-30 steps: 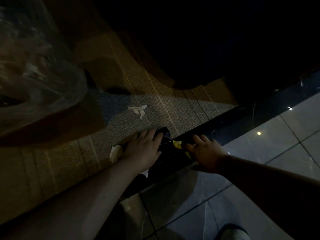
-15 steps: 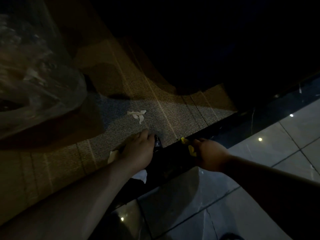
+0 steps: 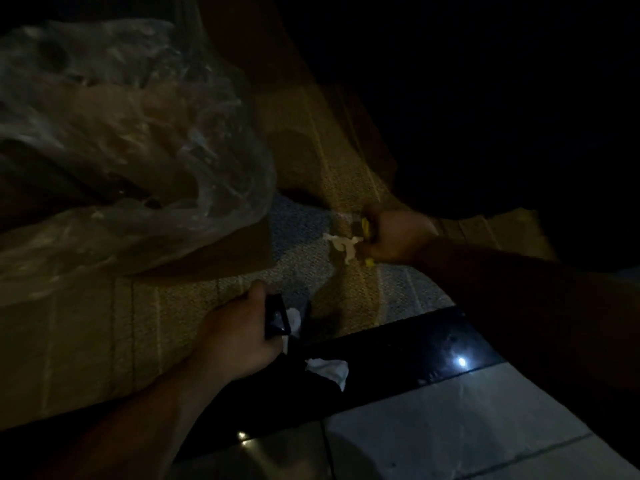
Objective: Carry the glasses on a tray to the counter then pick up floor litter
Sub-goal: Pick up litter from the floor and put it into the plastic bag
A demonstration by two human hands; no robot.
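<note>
Dim scene. Biggest thing first: a clear plastic bag (image 3: 131, 150) slumped on the far left over the patterned carpet (image 3: 194, 306), and I take it as the place for the litter. A glossy black border strip (image 3: 398, 344) divides carpet from the pale floor tiles (image 3: 467, 427) on the near right. My left hand (image 3: 239, 337) is closed around a dark crumpled wrapper (image 3: 275, 317) with white tissue (image 3: 294, 318) bunched against it. My right hand (image 3: 394, 237), farther right, already grips something yellow (image 3: 365, 226) and is pinching at the white paper scrap (image 3: 343, 245) lying on the carpet; whether the scrap is lifted, I cannot tell. One more white tissue (image 3: 329, 370) lies on the black strip, near centre. My advice: pinch the scrap low, get the whole piece, and keep both fists tight so nothing drops before bagging.
</note>
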